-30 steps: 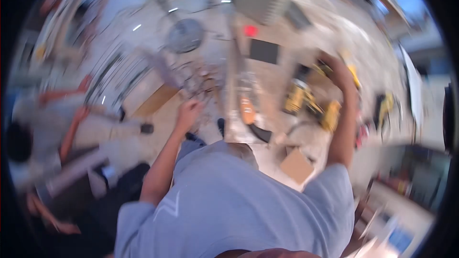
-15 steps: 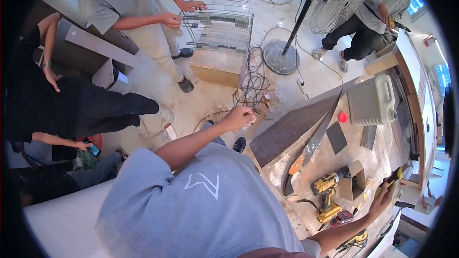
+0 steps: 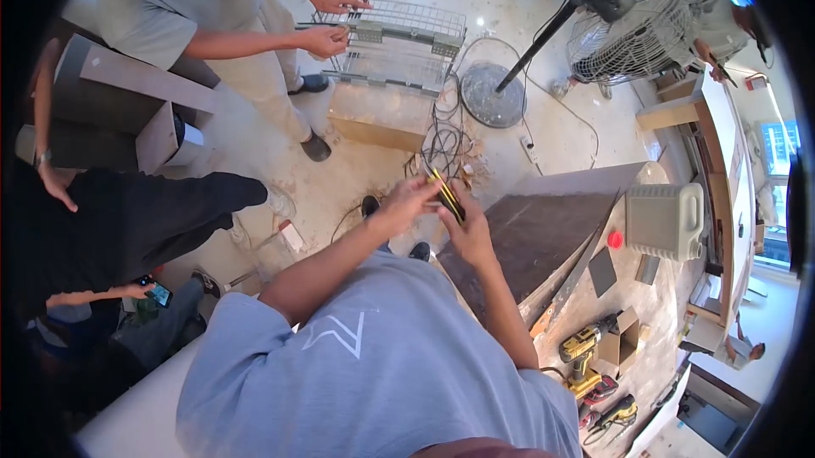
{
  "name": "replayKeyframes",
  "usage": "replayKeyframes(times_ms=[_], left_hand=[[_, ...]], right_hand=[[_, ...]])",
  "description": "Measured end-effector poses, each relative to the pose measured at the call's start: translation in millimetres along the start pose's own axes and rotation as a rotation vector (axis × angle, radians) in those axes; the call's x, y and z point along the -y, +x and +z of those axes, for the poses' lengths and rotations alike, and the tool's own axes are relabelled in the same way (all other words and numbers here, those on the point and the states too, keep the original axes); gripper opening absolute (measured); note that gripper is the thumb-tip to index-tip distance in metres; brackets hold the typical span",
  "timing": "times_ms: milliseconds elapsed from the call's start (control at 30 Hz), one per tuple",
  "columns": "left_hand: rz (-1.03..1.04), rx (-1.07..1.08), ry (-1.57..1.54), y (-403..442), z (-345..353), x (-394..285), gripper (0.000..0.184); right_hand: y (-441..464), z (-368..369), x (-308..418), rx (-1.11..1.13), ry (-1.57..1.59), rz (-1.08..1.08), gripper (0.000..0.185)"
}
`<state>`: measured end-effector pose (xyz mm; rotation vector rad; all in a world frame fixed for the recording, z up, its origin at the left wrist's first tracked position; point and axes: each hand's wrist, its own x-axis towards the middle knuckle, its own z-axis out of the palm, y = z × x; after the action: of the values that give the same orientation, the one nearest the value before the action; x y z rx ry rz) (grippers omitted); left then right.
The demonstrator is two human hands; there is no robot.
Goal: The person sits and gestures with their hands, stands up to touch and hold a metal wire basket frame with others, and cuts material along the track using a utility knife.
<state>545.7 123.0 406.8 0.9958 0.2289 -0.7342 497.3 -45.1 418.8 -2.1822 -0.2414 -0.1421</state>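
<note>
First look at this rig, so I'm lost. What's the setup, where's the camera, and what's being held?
There's no machine: these are a person's bare hands, left and right. One camera worn on that person's head looks forward and down, so the shirt fills the bottom. Between them the hands hold a slim black-and-yellow object, too small to identify. The worktop carries a yellow drill, an open cardboard box, a red cap and a jerrycan.
</note>
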Motion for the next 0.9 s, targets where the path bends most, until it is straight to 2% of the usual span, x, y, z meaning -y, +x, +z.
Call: replayKeyframes(times_ms=[100, 200, 233, 333, 367, 433, 500, 600, 700, 767, 833, 900], left_hand=[[0.064, 0.092, -0.136, 17, -50, -16, 0.032], [0.114, 0.09, -0.122, 15, -50, -64, 0.031], [0.128, 0.178, -0.11, 21, -61, -70, 0.034], [0.203, 0.13, 0.038, 34, -63, -88, 0.035], [0.191, 0.119, 0.082, 36, -60, -93, 0.034], [0.204, 0.13, 0.157, 40, -46, -100, 0.033], [0.17, 0.183, 0.174, 51, -42, -103, 0.033], [0.132, 0.158, 0.204, 79, -41, -93, 0.032], [0.096, 0.187, 0.211, 106, -40, -90, 0.029], [0.014, 0.206, 0.202, 118, -36, -94, 0.026], [0.032, 0.142, 0.233, 135, -28, -97, 0.024], [0.097, 0.096, 0.199, 147, -18, -102, 0.024]], right_hand=[[35, 13, 11, 0.296, 1.102, 0.785, 0.054], [66, 15, 39, 0.395, 1.327, 0.752, 0.056], [73, 21, 45, 0.351, 1.309, 0.711, 0.049], [87, 37, 40, 0.258, 1.221, 0.635, 0.038], [90, 38, 40, 0.207, 1.161, 0.63, 0.023], [93, 40, 29, 0.139, 1.145, 0.681, 0.019], [97, 48, 17, 0.037, 1.107, 0.704, 0.022], [109, 41, -4, 0.013, 0.982, 0.774, 0.026], [125, 34, -24, 0.147, 0.87, 0.767, 0.031], [143, 31, -33, 0.127, 1.0, 0.73, 0.035], [161, 20, -45, 0.177, 1.13, 0.717, 0.042], [186, 3, -70, 0.336, 1.097, 0.69, 0.043]])
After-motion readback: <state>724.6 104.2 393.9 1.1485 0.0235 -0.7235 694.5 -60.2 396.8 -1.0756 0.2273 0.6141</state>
